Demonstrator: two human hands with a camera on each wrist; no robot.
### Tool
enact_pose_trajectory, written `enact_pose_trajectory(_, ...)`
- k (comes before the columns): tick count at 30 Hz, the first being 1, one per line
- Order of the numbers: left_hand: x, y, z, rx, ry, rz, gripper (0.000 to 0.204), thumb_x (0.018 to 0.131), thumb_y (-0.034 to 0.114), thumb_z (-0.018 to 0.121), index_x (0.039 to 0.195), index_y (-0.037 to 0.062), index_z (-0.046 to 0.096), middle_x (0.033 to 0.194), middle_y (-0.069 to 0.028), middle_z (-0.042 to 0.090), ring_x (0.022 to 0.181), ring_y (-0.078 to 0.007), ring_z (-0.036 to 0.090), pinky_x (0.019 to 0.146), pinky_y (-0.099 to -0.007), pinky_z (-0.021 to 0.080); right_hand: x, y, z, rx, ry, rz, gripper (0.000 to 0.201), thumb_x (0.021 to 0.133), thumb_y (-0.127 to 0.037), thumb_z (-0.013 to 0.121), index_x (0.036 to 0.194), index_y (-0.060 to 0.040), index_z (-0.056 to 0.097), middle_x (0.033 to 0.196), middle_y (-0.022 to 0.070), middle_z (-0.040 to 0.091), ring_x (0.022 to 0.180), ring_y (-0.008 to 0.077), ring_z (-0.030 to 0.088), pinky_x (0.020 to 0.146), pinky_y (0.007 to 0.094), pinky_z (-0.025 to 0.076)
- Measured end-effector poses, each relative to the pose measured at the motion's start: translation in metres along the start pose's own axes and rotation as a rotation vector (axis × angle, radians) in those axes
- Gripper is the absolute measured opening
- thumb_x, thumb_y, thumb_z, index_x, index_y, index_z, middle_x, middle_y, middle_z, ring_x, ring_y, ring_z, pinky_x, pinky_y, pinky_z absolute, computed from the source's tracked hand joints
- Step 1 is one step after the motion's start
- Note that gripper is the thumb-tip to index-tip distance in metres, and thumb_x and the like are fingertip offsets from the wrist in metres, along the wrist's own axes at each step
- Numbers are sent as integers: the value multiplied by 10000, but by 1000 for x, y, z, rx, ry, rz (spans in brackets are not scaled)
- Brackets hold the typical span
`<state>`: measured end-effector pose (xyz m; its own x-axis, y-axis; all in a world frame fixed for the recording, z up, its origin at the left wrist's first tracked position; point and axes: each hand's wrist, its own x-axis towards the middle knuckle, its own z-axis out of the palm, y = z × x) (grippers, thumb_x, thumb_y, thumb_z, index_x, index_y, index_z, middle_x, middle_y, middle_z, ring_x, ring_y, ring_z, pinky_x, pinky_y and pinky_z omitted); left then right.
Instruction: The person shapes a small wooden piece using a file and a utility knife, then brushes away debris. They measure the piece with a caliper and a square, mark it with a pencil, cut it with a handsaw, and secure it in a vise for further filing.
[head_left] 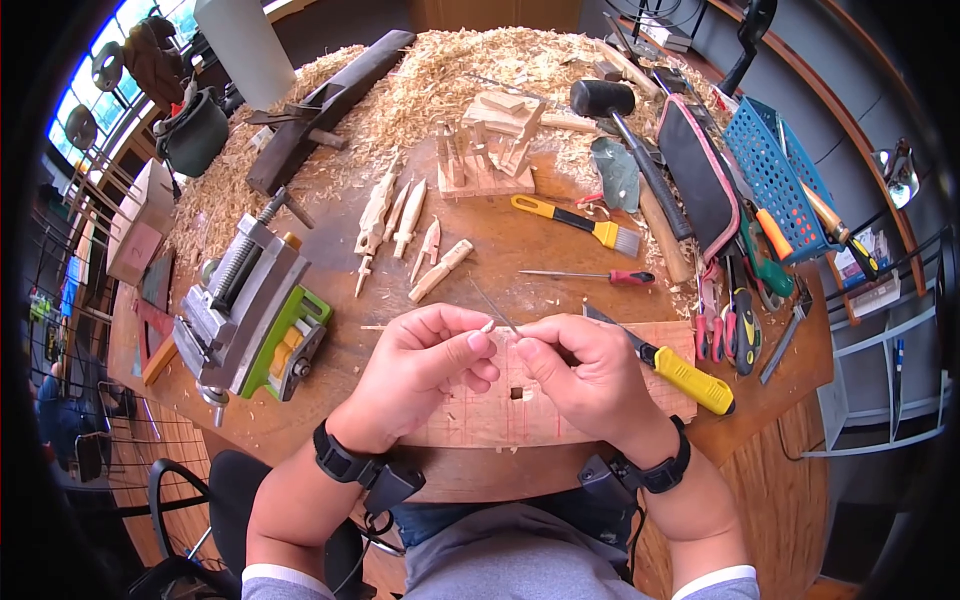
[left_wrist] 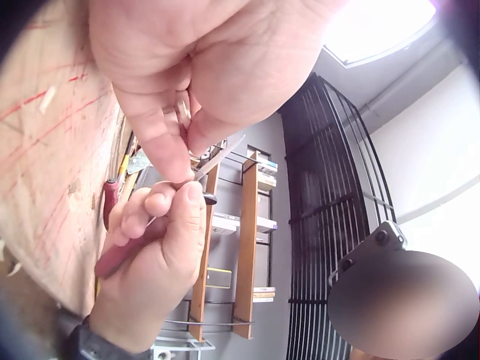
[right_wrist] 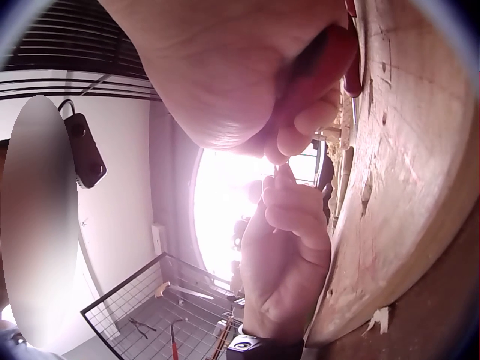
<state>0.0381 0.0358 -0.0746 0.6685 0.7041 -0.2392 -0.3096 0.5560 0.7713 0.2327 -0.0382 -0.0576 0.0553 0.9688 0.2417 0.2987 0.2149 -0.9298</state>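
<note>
In the head view, my left hand (head_left: 425, 365) pinches a small pale wooden piece (head_left: 488, 326) between thumb and fingertips. My right hand (head_left: 590, 375), close beside it, grips a tool whose thin metal blade (head_left: 494, 306) points up and left past the piece. The tool's red handle (left_wrist: 124, 256) shows under the curled fingers of that hand in the left wrist view, and its red and black grip (right_wrist: 319, 64) in the right wrist view. Below both hands lies a wooden board (head_left: 470, 425) with red lines and a square hole. Exact contact between blade and piece cannot be told.
A vise (head_left: 245, 300) stands at left. Carved wooden pieces (head_left: 408, 220) and a peg stand (head_left: 490, 182) lie beyond the hands. A brush (head_left: 575, 224), red-handled tool (head_left: 590, 275), yellow cutter (head_left: 690, 378), mallet (head_left: 602, 98) and blue basket (head_left: 775, 170) are at right. Shavings (head_left: 430, 80) cover the back.
</note>
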Motion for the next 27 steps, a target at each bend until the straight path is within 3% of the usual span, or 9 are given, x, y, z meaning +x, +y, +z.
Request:
enact_pose_trajectory(12, 0, -1, -2, -35, -48, 39, 126, 948, 35, 645, 1068, 1, 625, 976, -94, 696, 838, -178, 711, 715, -291, 595, 0, 7, 2, -85, -42, -71, 69, 877, -44, 667, 923, 5, 683, 787, 146, 677, 696, 269, 674, 623, 348, 513)
enact_pose_trajectory(15, -2, -1, 0, -2, -42, -5, 131, 942, 37, 655, 1066, 3, 625, 971, -90, 695, 828, -176, 713, 708, -289, 597, 2, 8, 5, -115, 24, -97, 64, 878, -50, 671, 910, 4, 682, 787, 149, 677, 692, 267, 673, 620, 348, 513)
enact_pose_trajectory(17, -2, -1, 3, -25, -38, -26, 136, 940, 42, 660, 1066, 4, 626, 969, -85, 694, 821, -175, 714, 705, -286, 598, 2, 6, 2, -53, 97, 10, 70, 880, -55, 673, 913, 6, 681, 791, 157, 680, 695, 257, 674, 622, 345, 513)
enact_pose_trajectory(23, -2, -3, 0, 0, -64, -4, 145, 951, 41, 644, 1089, 1, 623, 982, -92, 702, 829, -177, 717, 710, -288, 602, 0, 6, 4, -27, -28, -20, 88, 889, -70, 679, 930, 8, 689, 806, 160, 689, 719, 248, 684, 640, 334, 518)
enact_pose_trajectory(27, 0, -2, -1, -22, -67, -15, 149, 961, 39, 626, 1105, 2, 622, 984, -99, 705, 830, -179, 719, 710, -291, 604, -1, 4, 1, 10, 41, 72, 96, 888, -70, 679, 938, 11, 695, 813, 161, 693, 726, 256, 687, 648, 336, 522)
